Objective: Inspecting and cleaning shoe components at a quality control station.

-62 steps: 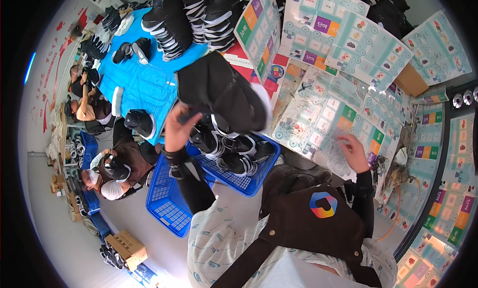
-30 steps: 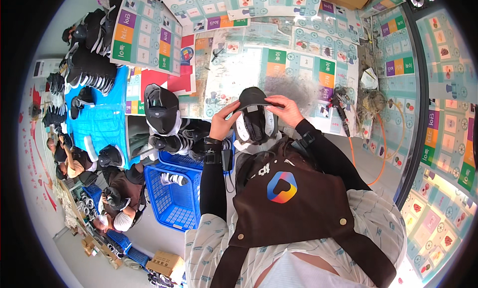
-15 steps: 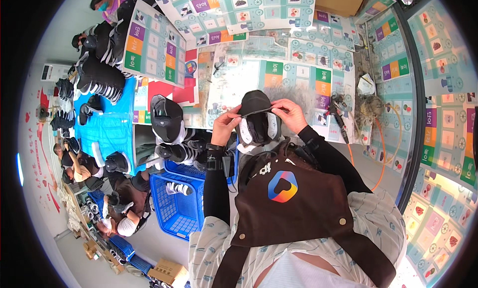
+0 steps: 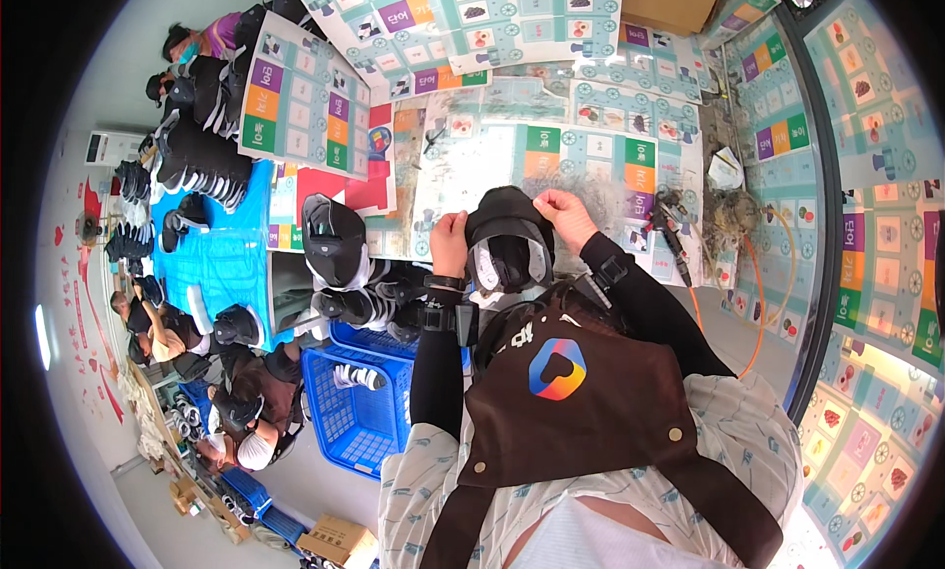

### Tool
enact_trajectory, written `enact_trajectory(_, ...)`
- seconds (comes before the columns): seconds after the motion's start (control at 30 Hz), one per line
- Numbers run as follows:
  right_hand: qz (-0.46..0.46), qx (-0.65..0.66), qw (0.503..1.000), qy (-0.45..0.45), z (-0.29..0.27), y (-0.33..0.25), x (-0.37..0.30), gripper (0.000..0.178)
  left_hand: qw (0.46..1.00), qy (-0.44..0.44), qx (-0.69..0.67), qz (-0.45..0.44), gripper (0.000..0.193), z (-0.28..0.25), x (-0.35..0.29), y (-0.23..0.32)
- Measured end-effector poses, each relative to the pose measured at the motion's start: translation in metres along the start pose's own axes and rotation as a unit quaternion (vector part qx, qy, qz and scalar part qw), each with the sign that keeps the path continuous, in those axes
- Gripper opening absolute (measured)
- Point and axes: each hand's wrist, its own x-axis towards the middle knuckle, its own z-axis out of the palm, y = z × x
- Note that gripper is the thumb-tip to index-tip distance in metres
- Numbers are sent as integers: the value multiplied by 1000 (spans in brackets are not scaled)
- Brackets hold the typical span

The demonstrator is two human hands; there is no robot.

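A black shoe (image 4: 500,207) with a pale grey and white inside stands upright at the near edge of the work table, its opening turned toward me. My left hand (image 4: 450,242) pinches the left side of its black rim. On the other side my right hand (image 4: 565,221) grips the upper right rim between thumb and fingers. Between the hands the rim arches up, and the dark and white interior shows below it. The lower end of the shoe is partly hidden by my apron.
Left of my hands stands another black shoe (image 4: 335,236), with more shoes below it. A blue basket (image 4: 340,441) holds a striped piece. Right lies a hand-held tool (image 4: 673,246) with an orange hose. Printed sheets (image 4: 591,156) cover the table. Co-workers (image 4: 241,446) sit at far left.
The shoe's black rim has been drawn up and back, so the opening looks wider and rounder. My left hand has shifted slightly, and the right hand has moved a little up and left.
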Motion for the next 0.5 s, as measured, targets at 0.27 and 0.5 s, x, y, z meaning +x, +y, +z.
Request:
enact_trajectory(0.27, -317, -428, 844, -59, 10, -105, -32, 67, 978, -165, -118, -56, 28, -11, 21, 67)
enact_trajectory(0.5, -172, -266, 944, 97, -27, -70, -9, 38, 927, -232, -253, -151, 55, -24, 38, 84)
